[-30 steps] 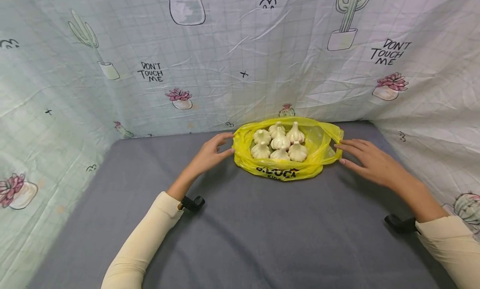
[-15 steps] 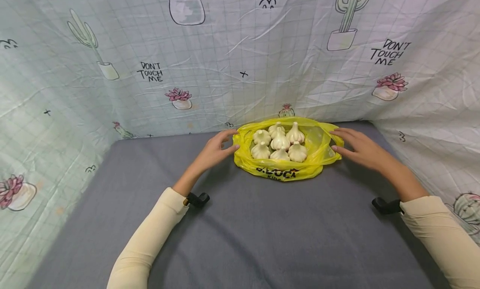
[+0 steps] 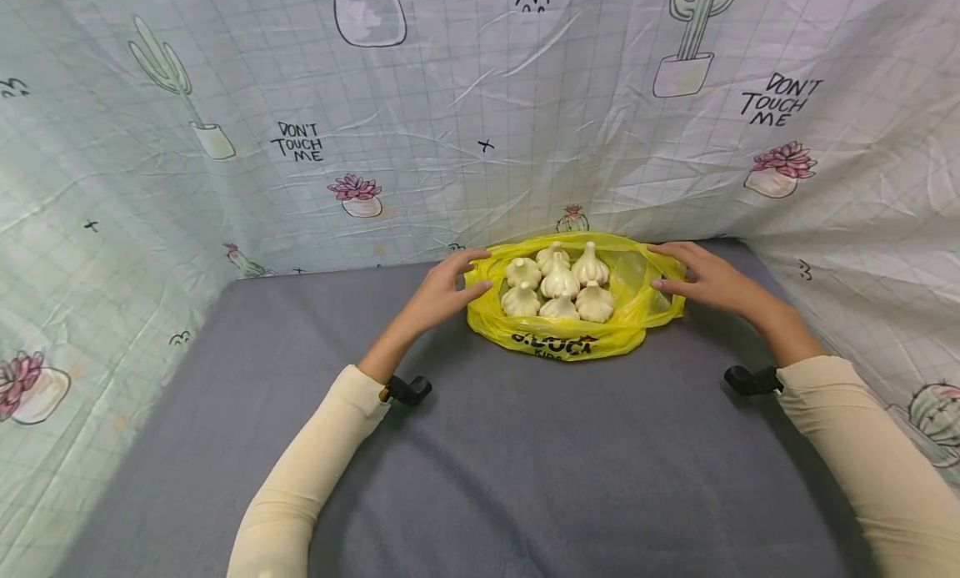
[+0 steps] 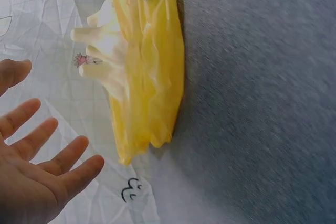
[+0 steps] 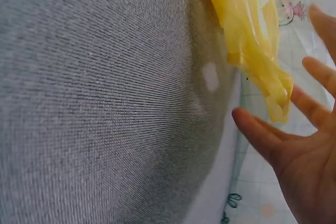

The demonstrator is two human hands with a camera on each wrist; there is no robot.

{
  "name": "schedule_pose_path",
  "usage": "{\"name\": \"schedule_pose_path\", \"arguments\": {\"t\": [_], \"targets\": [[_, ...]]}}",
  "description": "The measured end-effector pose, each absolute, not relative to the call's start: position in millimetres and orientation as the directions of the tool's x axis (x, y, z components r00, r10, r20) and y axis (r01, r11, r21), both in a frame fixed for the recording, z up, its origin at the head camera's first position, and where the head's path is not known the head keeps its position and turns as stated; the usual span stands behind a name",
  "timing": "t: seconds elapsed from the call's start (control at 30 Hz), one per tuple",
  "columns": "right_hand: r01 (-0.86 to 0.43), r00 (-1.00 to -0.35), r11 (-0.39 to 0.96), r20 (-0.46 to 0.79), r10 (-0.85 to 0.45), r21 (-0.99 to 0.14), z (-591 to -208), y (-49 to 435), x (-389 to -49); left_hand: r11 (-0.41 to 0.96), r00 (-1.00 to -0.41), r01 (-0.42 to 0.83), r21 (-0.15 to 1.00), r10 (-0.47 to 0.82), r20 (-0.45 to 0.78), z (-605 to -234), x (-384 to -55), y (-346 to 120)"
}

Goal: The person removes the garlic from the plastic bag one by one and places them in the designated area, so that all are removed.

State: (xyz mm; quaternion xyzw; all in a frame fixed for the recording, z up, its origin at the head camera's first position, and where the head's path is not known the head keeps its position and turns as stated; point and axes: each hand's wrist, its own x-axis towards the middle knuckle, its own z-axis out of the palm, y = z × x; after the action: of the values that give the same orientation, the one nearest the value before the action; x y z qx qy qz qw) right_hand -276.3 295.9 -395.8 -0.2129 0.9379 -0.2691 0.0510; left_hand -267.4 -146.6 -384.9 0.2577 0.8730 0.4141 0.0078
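Note:
A yellow plastic bag (image 3: 487, 319) with black lettering lies at the back of the table, its mouth spread wide. Several whole garlic bulbs (image 3: 558, 279) sit inside it, stems up. My left hand (image 3: 438, 293) is at the bag's left end, fingers spread and apart from the plastic in the left wrist view, where the hand (image 4: 37, 177) holds nothing. At the opposite end my right hand (image 3: 716, 282) has its fingers extended over the bag's edge. In the right wrist view that hand (image 5: 310, 150) is spread beside the bag's tip (image 5: 278, 98); whether it touches is unclear.
Grey cloth (image 3: 570, 469) covers the table. Behind it hangs a white curtain (image 3: 450, 103) printed with cacti and lettering, close to the bag's far side; it also runs along both sides. Each wrist wears a black camera mount (image 3: 408, 390).
Both hands have moved inward and slightly farther away, the right one more, so their fingertips now overlap the bag's ends in the head view. The bag and garlic stay in place.

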Motion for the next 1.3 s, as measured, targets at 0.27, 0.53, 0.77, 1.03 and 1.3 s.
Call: {"name": "schedule_pose_path", "arguments": {"t": [0.27, 0.53, 0.77, 1.03, 1.3], "targets": [[-0.505, -0.85, 0.712, 0.138, -0.509, -0.487, -402, 293, -284, 0.5, -0.863, 0.445, 0.743, 0.462, 0.206, -378, -274, -129], [-0.634, -0.772, 0.668, 0.282, -0.569, -0.389, -400, 288, -284, 0.501, -0.834, 0.488, 0.715, 0.509, 0.212, -371, -283, -113], [-0.702, -0.707, 0.667, 0.363, -0.607, -0.251, -402, 288, -287, 0.461, -0.796, 0.515, 0.723, 0.571, 0.203, -369, -299, -100], [-0.712, -0.692, 0.668, 0.376, -0.617, -0.214, -401, 286, -282, 0.478, -0.753, 0.526, 0.703, 0.646, 0.125, -363, -315, -78], [-0.743, -0.655, 0.639, 0.414, -0.632, -0.2, -399, 277, -279, 0.535, -0.768, 0.484, 0.693, 0.638, 0.044, -361, -325, -67]]}}
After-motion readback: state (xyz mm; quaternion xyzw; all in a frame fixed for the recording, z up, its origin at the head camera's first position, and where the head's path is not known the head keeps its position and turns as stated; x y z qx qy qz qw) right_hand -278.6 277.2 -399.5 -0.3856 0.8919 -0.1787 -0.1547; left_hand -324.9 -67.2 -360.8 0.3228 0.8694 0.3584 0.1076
